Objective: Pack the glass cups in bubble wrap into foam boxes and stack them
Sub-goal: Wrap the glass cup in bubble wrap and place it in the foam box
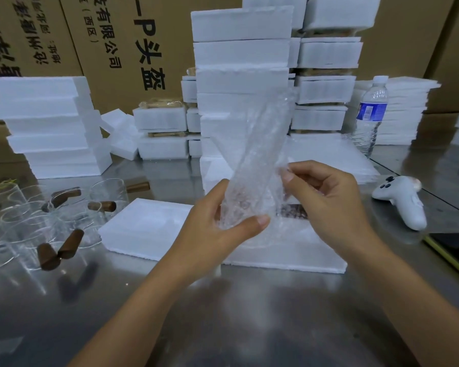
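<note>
The open foam box point(289, 254) lies on the bench point(249, 313) right under my hands. A dark brown patch shows over it between the hands, but I cannot tell what it is through the plastic. Just left of the box, touching it, lies a flat foam slab point(143, 226). Behind rises a tall stack of foam boxes point(241, 75), white, grainy and square-edged. The lower boxes point(161, 117) further back show brown pieces under clear film on top.

The bubble wrap point(260, 154) stands nearly upright above the open box. It is a long, clear, crinkled sleeve leaning a little to the right, and I cannot tell whether a cup is in it. My left hand point(212, 229) has its grip clamped on the lower end, thumb across the front. My right hand point(326, 197) pinches the sleeve's right edge between thumb and fingertips.

The glass cups point(37, 221) lie bare at the left of the shiny metal bench, clear cylinders with brown handles. A stack of foam sheets point(45, 123) stands behind them. To the right are a water bottle point(371, 115) and a white controller point(400, 200)
</note>
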